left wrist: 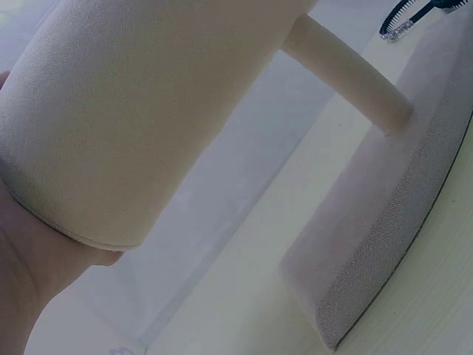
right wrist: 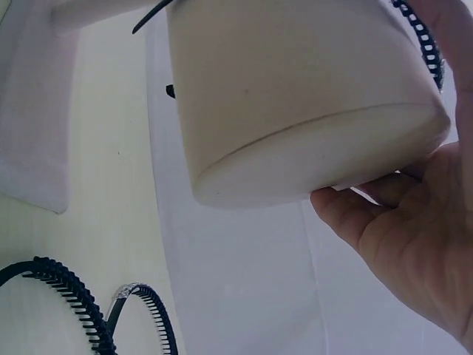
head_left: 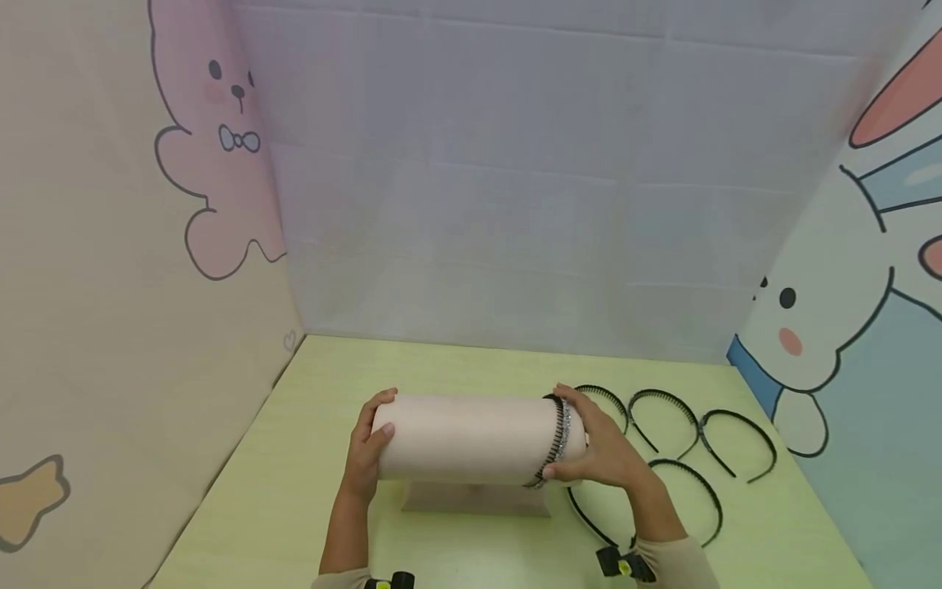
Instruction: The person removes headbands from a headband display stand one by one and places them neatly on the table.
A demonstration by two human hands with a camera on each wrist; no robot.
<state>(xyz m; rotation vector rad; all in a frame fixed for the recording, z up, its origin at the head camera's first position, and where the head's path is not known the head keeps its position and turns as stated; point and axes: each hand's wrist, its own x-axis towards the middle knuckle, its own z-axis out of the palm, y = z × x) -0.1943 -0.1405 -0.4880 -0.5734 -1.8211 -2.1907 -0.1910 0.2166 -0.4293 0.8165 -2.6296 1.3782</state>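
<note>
A pale padded headband display stand [head_left: 464,438] lies level, its cylinder raised on a short post [left wrist: 355,78] above a flat base [head_left: 474,499]. My left hand [head_left: 366,446] grips the cylinder's left end, thumb at the front and fingers over the top. Around the right end sits a black toothed headband [head_left: 559,433] with a silver glittery band. My right hand [head_left: 599,446] holds this headband, thumb on its front lower part and fingers at the top. In the right wrist view, part of the headband is hidden behind the cylinder and hand.
Several more black headbands lie on the pale green table to the right, among them one at the back [head_left: 666,394], one farther right [head_left: 743,415] and one near my right forearm [head_left: 710,491]. A pale wall [head_left: 515,204] stands behind; cartoon-printed panels flank both sides.
</note>
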